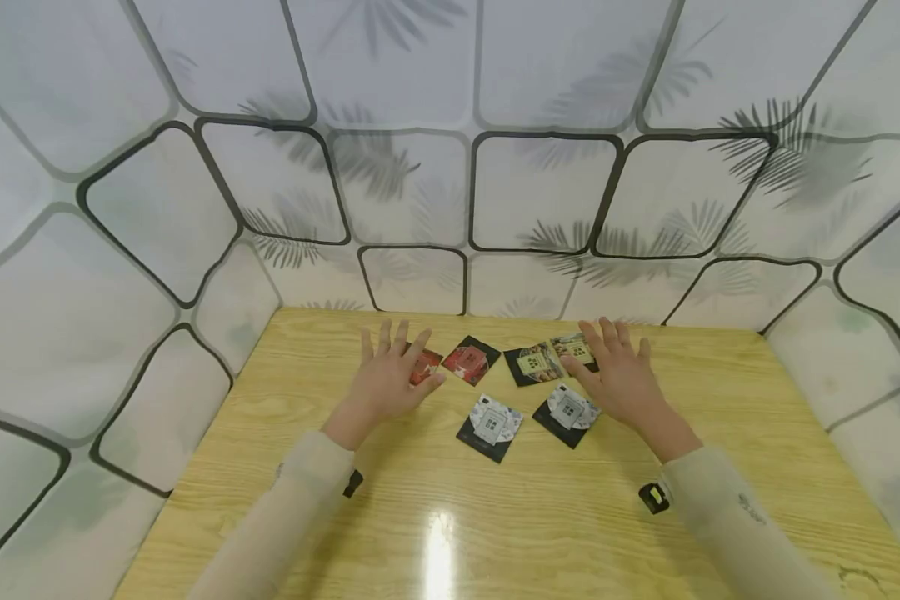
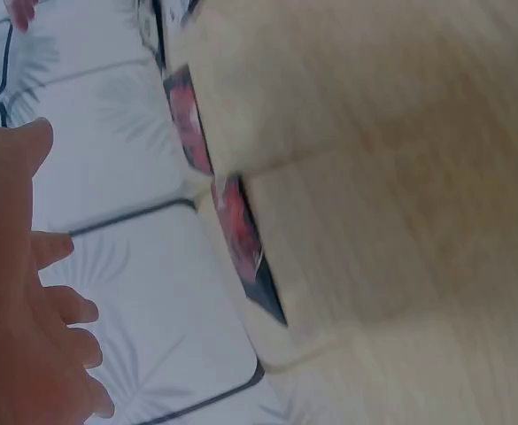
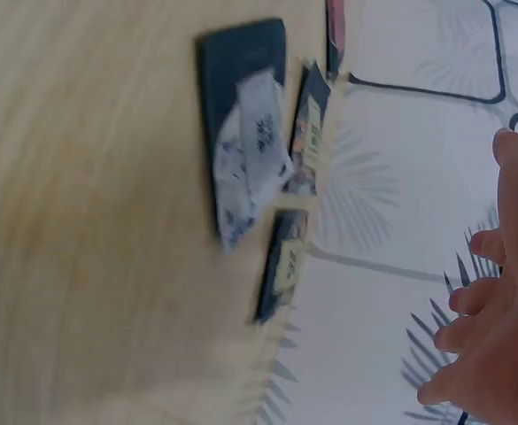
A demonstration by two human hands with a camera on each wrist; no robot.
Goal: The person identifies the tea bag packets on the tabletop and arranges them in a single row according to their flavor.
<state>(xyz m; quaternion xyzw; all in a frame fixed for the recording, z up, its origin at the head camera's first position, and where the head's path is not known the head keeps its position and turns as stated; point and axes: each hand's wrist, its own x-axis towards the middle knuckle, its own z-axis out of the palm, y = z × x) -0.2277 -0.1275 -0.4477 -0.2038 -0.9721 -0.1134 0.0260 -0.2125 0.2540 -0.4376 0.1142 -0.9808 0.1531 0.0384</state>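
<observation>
My left hand [image 1: 386, 379] is held over the table's left side with its fingers spread, overlapping a red and black square packet [image 1: 425, 365] in the head view. A second red packet [image 1: 471, 360] lies just right of it. My right hand [image 1: 621, 379] is spread too and partly covers a yellow-labelled packet [image 1: 576, 350]; another yellow-labelled packet [image 1: 534, 364] lies to its left. Nearer me lie two white and black packets, one in the middle [image 1: 491, 427] and one by the right hand [image 1: 567, 415]. In the wrist views both hands hold nothing and show above the packets.
The wooden table [image 1: 540, 525] meets a white wall [image 1: 412, 192] with leaf and outline patterns at the back; similar walls flank it left and right. A dark wrist device [image 1: 654, 497] sits under the right sleeve, another [image 1: 353, 483] under the left.
</observation>
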